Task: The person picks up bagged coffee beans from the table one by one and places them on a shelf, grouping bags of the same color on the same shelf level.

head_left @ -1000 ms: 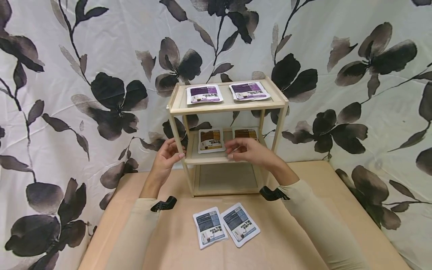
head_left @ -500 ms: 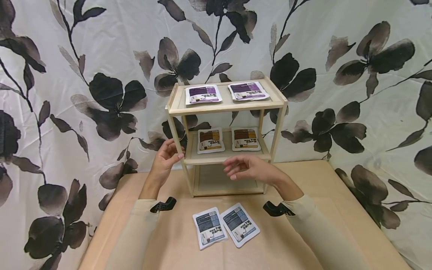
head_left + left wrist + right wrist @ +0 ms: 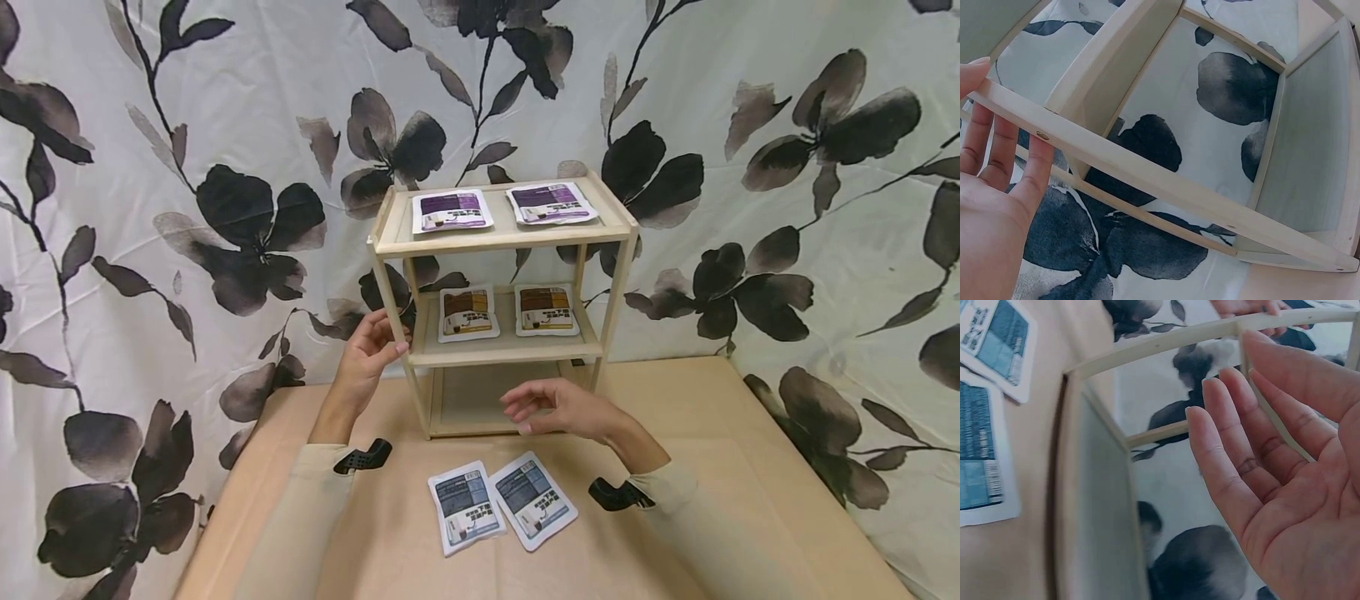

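Observation:
A small three-tier wooden shelf rack (image 3: 510,242) stands on the table. My left hand (image 3: 362,360) grips its left front post, thumb on the near side and fingers behind, as the left wrist view confirms with the wooden post (image 3: 1147,165). My right hand (image 3: 566,408) hovers before the bottom tier (image 3: 472,398), holding nothing; its fingers are loosely bent in the right wrist view. Two blue-and-white flat packets, a left one (image 3: 467,508) and a right one (image 3: 533,502), lie on the table in front of the rack, their edges meeting.
Two purple packets (image 3: 452,211) lie on the top tier, side by side. The middle tier carries two brown-and-yellow packets (image 3: 468,314). A floral cloth (image 3: 262,100) hangs behind the peach-coloured table (image 3: 675,467).
My right hand has drawn back from the right brown-and-yellow packet on the middle tier and moved down towards the table. The left hand keeps its hold on the post.

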`<state>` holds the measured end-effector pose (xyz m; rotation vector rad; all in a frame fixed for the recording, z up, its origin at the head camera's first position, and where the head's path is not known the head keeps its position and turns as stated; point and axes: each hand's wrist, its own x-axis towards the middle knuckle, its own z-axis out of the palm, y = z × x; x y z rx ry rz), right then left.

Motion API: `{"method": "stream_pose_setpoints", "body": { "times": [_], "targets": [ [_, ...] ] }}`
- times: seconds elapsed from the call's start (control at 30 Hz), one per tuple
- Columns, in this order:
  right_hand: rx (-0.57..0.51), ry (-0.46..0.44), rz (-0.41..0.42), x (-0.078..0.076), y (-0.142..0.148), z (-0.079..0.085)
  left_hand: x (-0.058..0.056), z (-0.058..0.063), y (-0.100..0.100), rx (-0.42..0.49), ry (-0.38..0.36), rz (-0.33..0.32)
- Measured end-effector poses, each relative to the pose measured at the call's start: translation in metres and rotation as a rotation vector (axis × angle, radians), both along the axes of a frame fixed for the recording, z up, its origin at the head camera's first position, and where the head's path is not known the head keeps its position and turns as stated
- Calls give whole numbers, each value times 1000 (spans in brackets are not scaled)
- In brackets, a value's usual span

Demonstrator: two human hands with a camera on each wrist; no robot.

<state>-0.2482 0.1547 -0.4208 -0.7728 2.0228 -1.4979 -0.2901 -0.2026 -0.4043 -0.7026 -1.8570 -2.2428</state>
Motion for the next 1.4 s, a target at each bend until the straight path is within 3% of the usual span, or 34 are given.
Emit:
{"method": "stream_pose_setpoints", "body": {
  "times": [0.43, 0.67, 0.97, 1.2, 1.4],
  "targets": [
    [-75, -79, -28, 7, 9, -47, -1, -4, 0, 22, 9, -7],
    [-107, -115, -85, 13, 11, -68, -1, -7, -1, 29, 9, -15],
    [-63, -29, -164, 22, 14, -98, 0, -6, -1, 22, 4, -5],
    [25, 0, -305, 34, 13, -113, 0, -3, 0, 15, 0, -2],
    [20, 32, -284, 43, 11, -121, 0, -1, 2, 12, -4, 5]
  ]
}}
